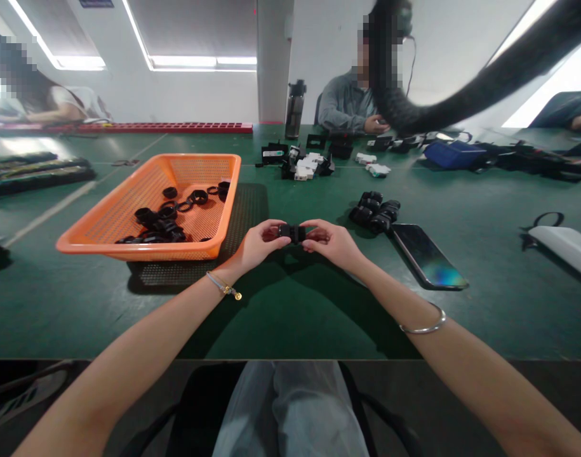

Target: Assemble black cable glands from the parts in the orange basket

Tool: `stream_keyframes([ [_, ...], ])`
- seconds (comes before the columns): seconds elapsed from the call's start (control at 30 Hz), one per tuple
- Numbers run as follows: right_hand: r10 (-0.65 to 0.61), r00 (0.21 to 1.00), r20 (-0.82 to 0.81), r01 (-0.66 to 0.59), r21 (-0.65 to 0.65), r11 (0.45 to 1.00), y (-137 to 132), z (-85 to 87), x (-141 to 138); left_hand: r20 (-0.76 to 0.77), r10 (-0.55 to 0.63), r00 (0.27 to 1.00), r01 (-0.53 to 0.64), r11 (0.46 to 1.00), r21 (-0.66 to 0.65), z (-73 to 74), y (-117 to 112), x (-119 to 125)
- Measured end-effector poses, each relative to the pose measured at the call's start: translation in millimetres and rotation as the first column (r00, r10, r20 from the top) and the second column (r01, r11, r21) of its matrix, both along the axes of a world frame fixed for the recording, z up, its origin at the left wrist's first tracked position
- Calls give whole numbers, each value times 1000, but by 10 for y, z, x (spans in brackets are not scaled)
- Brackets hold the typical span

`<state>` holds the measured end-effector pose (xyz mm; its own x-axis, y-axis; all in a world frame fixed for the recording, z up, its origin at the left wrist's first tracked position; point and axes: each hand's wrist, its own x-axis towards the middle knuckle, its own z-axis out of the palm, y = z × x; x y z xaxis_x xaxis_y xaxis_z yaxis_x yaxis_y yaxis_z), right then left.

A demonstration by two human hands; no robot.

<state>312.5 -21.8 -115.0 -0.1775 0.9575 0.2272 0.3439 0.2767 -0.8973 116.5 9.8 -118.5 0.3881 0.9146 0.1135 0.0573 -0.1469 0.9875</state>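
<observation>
Between my two hands, just above the green table (300, 317), is a small black cylindrical part (293, 233). My left hand (264, 241) pinches its left end with thumb and fingers. On the other end, my right hand (329, 242) grips it the same way. Whether it is one piece or two joined pieces I cannot tell. An orange perforated basket (230, 209) stands left of my left hand, with several black rings and ring-shaped parts (161, 222) in it. A cluster of similar black parts (374, 212) lies beyond my right hand.
A phone (428, 257) lies right of my right hand. Black and white parts (309, 164) are piled farther back, near a dark bottle (294, 109). A thick black hose (414, 117) hangs at upper right. A person (345, 105) sits across the table.
</observation>
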Motion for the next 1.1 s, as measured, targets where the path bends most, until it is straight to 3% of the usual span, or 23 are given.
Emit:
stream_keyframes([
  [0.2, 19, 1000, 8, -18, -43, 999, 26, 6, 8, -44, 12, 999, -11, 1000, 27, 25, -7, -8],
  [0.37, -51, 997, 49, 50, 5, 999, 25, 23, 4, -52, 21, 998, -20, 999, 36, 33, -13, -3],
  [0.57, -84, 995, -51, 84, -7, 996, 8, 2, -36, -53, 22, 998, -20, 999, 38, 25, -12, -6],
  [1.1, -20, 1000, -24, 20, 6, 1000, -10, 12, -11, -22, 28, 999, -27, 1000, 11, 6, -6, 24],
])
